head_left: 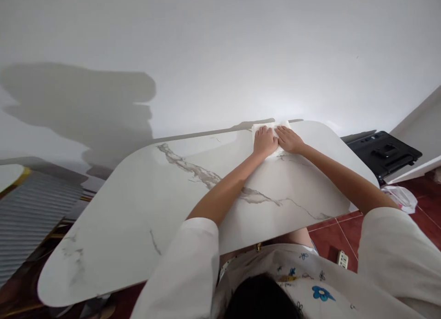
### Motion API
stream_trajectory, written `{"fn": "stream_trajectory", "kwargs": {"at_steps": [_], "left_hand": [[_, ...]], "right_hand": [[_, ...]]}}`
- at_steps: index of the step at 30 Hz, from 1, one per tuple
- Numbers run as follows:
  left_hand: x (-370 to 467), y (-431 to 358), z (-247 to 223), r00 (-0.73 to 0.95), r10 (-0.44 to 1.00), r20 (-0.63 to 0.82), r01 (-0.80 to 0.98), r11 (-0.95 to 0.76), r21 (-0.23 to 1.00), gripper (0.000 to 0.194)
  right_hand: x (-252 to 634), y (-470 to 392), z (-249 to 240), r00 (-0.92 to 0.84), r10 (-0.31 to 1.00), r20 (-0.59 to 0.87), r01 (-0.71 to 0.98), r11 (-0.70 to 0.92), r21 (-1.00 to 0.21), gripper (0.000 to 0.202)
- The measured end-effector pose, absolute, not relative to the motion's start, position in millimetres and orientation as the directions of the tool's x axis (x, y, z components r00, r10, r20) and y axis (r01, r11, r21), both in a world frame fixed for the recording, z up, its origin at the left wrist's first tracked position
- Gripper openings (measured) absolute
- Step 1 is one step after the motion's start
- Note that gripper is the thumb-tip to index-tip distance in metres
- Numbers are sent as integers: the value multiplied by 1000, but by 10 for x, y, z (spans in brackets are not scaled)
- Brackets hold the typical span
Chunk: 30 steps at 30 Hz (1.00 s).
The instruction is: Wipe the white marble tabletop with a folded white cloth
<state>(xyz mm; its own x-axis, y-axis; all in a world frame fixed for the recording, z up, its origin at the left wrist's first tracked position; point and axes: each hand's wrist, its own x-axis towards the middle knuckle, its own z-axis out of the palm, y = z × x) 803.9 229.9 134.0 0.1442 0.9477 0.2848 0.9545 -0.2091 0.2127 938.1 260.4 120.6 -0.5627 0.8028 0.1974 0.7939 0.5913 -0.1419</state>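
Note:
A white wiping cloth or paper towel (pixel 255 127) lies on the marble-patterned white tabletop (pixel 138 204), close to its far edge by the wall; which of the two it is I cannot tell. My left hand (pixel 265 141) presses down on its left part, fingers apart and slightly bent. Beside it, my right hand (pixel 288 139) rests flat on the right part, with fingers stretched toward the left hand. Both hands cover much of the white sheet, and they touch or nearly touch each other.
The table's far edge runs along a pale wall (pixel 220 57). To the right stand a black case (pixel 386 153) and a white plastic bag (pixel 401 198). A power strip (pixel 342 259) lies on the red tiled floor (pixel 330 234). At left is a grey ribbed piece of furniture (pixel 34 213).

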Motion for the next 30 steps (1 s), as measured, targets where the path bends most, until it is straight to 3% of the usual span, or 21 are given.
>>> {"fn": "stream_trajectory", "kwargs": {"at_steps": [5,10,20,30], "left_hand": [[8041,1864,1382,189,949,254,954,-239,183,38],[7991,1333,1429,235,942,239,943,-280,178,41],[7933,279,1484,135,985,103,910,-165,381,55],[8511,42,1445,133,990,54,886,-144,440,62]], "right_hand": [[9430,2127,1237,-563,808,175,803,585,-117,53],[9405,1533,1280,-565,787,248,799,597,-72,51],[9473,403,1421,-618,726,300,730,672,-123,51],[10126,144,1432,-616,742,263,726,665,-174,54]]}}
